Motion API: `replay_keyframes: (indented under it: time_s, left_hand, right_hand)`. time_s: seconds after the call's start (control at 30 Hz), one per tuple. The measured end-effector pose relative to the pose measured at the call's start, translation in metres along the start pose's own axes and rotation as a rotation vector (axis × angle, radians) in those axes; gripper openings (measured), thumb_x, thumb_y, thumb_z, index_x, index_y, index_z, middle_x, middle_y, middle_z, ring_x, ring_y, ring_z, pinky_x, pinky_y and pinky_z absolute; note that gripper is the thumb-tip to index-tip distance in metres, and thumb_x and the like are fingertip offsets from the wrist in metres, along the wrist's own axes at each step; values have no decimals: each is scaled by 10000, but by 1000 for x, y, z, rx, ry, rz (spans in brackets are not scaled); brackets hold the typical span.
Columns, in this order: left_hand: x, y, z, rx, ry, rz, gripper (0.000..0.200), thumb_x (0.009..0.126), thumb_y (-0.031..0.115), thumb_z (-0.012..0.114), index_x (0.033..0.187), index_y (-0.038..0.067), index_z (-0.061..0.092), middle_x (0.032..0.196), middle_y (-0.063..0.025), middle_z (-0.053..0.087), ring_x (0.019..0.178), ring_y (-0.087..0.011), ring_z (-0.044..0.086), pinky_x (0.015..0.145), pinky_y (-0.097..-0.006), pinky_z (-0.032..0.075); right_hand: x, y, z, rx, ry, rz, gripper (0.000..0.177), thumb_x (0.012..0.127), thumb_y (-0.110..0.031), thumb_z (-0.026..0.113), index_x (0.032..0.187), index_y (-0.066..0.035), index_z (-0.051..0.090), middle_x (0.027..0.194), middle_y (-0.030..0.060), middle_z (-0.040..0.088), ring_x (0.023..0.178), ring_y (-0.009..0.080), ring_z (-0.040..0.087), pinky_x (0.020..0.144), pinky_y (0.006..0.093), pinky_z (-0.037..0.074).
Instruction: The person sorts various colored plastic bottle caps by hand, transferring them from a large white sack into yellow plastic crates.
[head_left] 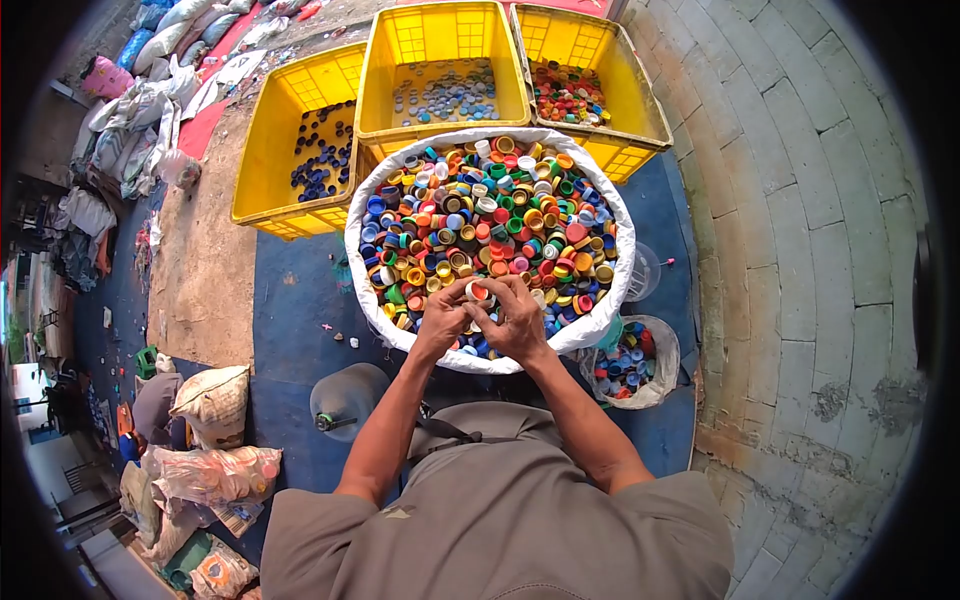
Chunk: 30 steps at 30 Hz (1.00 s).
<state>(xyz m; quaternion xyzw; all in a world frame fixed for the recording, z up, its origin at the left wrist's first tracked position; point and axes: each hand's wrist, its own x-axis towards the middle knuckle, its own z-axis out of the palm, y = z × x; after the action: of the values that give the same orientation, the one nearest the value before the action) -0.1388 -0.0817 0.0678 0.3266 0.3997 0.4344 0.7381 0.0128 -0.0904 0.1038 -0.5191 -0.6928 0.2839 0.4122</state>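
A large white sack with a rolled rim stands in front of me, full of bottle caps in many colours. Over its near part, my left hand and my right hand meet. Between their fingertips is a white cap with a red-orange inside. Both hands are closed on it, the left from the left side and the right from the right side. Caps lie all around and beneath the hands.
Beyond the sack stand yellow crates: the left with dark blue caps, the middle with light blue ones, the right with red and orange ones. A smaller bag of caps, a clear bottle and stuffed sacks are nearby.
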Motion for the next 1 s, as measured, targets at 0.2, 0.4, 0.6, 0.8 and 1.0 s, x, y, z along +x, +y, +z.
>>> replay_keyframes:
  time_s: [0.2, 0.4, 0.6, 0.8, 1.0]
  left_hand:
    - [-2, 4, -1, 77, -23, 0, 352, 876, 49, 625, 1219, 5, 561, 926, -28, 646, 771, -61, 595, 647, -174, 487]
    - [-2, 5, 2, 250, -24, -3, 315, 872, 60, 634, 1176, -14, 596, 907, -37, 649, 791, -69, 597, 685, -207, 502]
    - [4, 12, 0, 429, 17, 64, 334, 819, 76, 695, 1134, -4, 616, 875, -35, 662, 766, -69, 606, 658, -209, 503]
    - [8, 6, -21, 984, 363, 265, 277, 756, 119, 740, 971, -5, 618, 858, -79, 675, 725, -136, 638, 659, -274, 523]
    - [0, -2, -32, 206, 342, 10, 429, 738, 53, 636, 1139, 25, 486, 948, -66, 598, 662, -85, 543, 511, -215, 438]
  right_hand:
    - [0, 1, -2, -59, -15, -8, 386, 755, -247, 742, 1090, -108, 611, 926, 131, 553, 695, 270, 620, 564, 358, 515]
    - [12, 13, -14, 44, -73, 51, 311, 718, -275, 778, 862, -53, 615, 886, 113, 530, 565, 162, 528, 502, 293, 473]
    - [-6, 28, -13, 39, -36, 10, 306, 721, -244, 787, 712, -24, 575, 874, 99, 528, 542, 136, 515, 465, 267, 434]
    - [-38, 77, -13, 207, 313, 455, 242, 784, -141, 694, 919, 8, 559, 858, 94, 567, 600, 145, 558, 532, 259, 456]
    - [-55, 100, -29, 717, 446, 915, 220, 791, -90, 668, 959, -13, 549, 813, 35, 558, 579, 92, 508, 474, 235, 404]
